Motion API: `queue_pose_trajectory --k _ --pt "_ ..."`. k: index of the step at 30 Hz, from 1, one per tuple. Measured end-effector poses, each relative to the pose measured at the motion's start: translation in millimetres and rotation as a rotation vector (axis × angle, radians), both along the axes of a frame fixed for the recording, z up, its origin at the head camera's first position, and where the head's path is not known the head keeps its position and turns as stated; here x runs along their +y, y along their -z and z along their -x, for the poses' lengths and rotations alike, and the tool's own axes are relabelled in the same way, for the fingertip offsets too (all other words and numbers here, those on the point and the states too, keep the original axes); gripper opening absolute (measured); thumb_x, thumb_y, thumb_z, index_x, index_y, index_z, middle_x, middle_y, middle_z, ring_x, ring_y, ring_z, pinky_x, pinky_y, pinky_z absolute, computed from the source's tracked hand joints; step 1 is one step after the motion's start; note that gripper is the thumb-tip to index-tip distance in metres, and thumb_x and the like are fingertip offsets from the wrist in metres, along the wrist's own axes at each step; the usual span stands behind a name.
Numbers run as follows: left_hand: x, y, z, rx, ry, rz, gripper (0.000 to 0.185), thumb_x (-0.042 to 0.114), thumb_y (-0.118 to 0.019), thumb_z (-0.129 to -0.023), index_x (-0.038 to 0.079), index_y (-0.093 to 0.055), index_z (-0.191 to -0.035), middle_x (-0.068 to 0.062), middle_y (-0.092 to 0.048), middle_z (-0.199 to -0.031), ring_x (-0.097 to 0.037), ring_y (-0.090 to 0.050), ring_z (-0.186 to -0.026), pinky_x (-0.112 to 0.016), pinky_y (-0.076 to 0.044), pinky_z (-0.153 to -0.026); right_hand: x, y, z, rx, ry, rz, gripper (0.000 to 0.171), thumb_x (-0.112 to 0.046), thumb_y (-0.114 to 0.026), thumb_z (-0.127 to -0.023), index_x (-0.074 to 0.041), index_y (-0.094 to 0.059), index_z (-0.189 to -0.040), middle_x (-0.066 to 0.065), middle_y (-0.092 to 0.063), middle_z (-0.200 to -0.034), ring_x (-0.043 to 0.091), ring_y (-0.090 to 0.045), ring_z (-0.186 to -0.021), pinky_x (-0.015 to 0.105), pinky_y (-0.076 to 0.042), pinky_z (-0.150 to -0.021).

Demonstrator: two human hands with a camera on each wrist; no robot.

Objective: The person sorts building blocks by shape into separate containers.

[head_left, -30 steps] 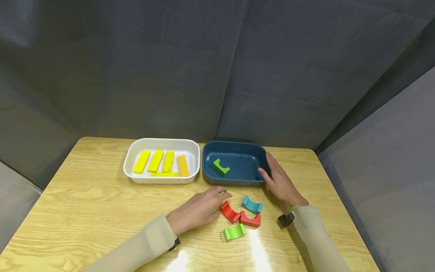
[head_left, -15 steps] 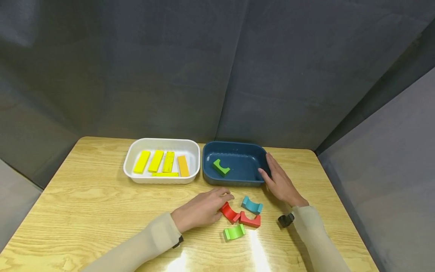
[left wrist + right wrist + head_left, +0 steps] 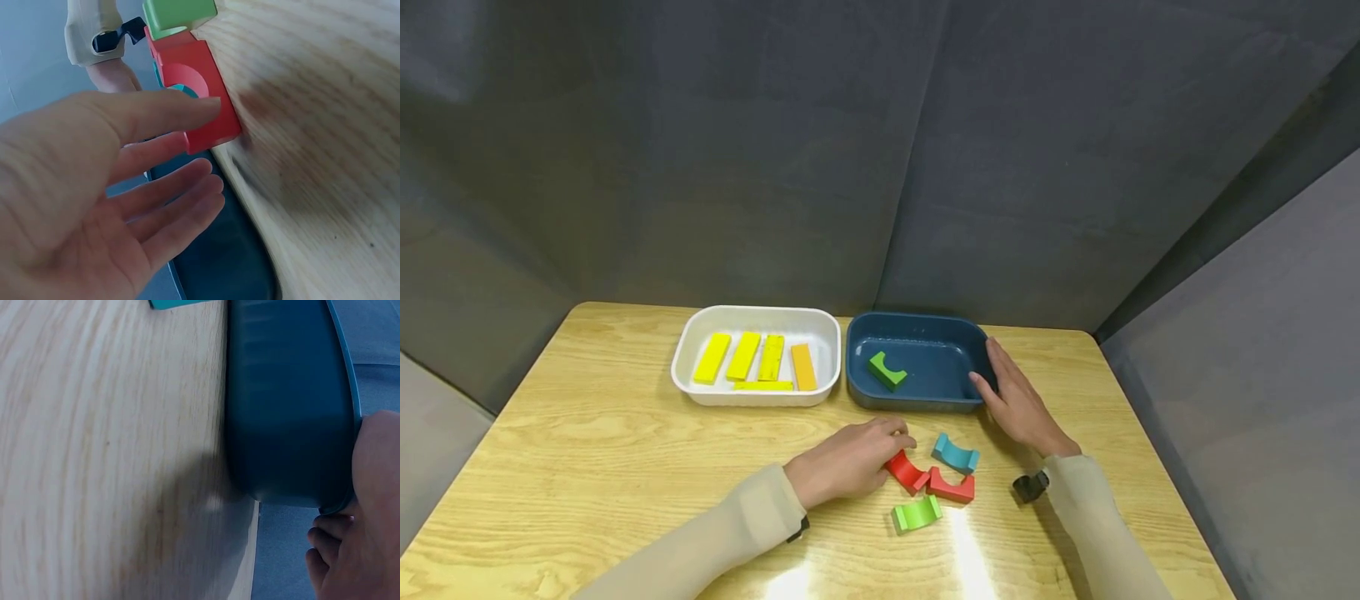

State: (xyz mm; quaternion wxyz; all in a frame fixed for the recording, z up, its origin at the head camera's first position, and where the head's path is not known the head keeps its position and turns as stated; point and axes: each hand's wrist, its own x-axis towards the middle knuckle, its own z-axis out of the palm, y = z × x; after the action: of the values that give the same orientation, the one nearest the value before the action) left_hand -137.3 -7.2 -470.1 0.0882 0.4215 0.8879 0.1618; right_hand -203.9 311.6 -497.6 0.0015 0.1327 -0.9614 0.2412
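My left hand [image 3: 852,460] is at the left end of a red arch block [image 3: 910,473]. In the left wrist view, the thumb lies across the near face of this red block [image 3: 215,115] and the index finger reaches behind it, pinching its end; the other fingers are loosely bent. My right hand [image 3: 1024,410] holds the right rim of a dark blue tray [image 3: 917,402], thumb inside and fingers outside. A green arch block [image 3: 887,372] lies in that tray. Beside the pinched block are a second red arch block [image 3: 951,486], a blue one [image 3: 956,455] and a light green one [image 3: 917,514].
A white tray [image 3: 760,399] stands left of the blue one, holding several yellow bars [image 3: 743,357] and an orange bar [image 3: 803,367]. Both trays sit near the back edge of the wooden table [image 3: 625,450]. Grey curtains [image 3: 760,167] hang behind and to the right.
My left hand has shifted slightly right and its fingers have curled in closer on the red arch block. The right hand, trays and loose blocks stay in place.
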Motion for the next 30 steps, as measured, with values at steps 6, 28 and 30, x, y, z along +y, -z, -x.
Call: queue_pose_trajectory --k 6,28,30 --pt "2.5 1.2 0.8 -0.006 0.006 0.028 0.049 0.005 -0.081 -0.093 0.014 -0.072 -0.14 -0.005 -0.067 -0.14 -0.02 -0.065 -0.123 -0.031 -0.057 -0.103 -0.9 -1.6 -1.4 -0.001 -0.002 0.002 0.08 -0.049 -0.043 -0.115 -0.006 -0.008 -0.173 0.013 -0.006 -0.18 0.043 -0.015 -0.164 0.066 -0.018 -0.129" --pt "4.0 3.6 4.2 -0.004 0.022 0.008 0.033 -0.004 -0.074 -0.093 0.016 -0.08 -0.118 0.005 -0.066 -0.101 -0.009 -0.059 -0.086 -0.021 -0.053 -0.079 -0.5 0.5 0.2 0.001 0.002 0.001 0.079 -0.049 -0.042 -0.115 -0.005 -0.009 -0.172 0.013 -0.007 -0.18 0.041 -0.014 -0.164 0.065 -0.018 -0.129" --pt "4.2 4.2 4.8 -0.005 0.023 0.005 0.031 -0.004 -0.074 -0.093 0.016 -0.08 -0.116 0.006 -0.064 -0.097 -0.009 -0.057 -0.083 -0.02 -0.051 -0.075 -0.5 0.5 0.2 0.001 0.002 0.002 0.079 -0.049 -0.042 -0.115 -0.006 -0.009 -0.172 0.013 -0.007 -0.18 0.041 -0.013 -0.165 0.065 -0.018 -0.129"
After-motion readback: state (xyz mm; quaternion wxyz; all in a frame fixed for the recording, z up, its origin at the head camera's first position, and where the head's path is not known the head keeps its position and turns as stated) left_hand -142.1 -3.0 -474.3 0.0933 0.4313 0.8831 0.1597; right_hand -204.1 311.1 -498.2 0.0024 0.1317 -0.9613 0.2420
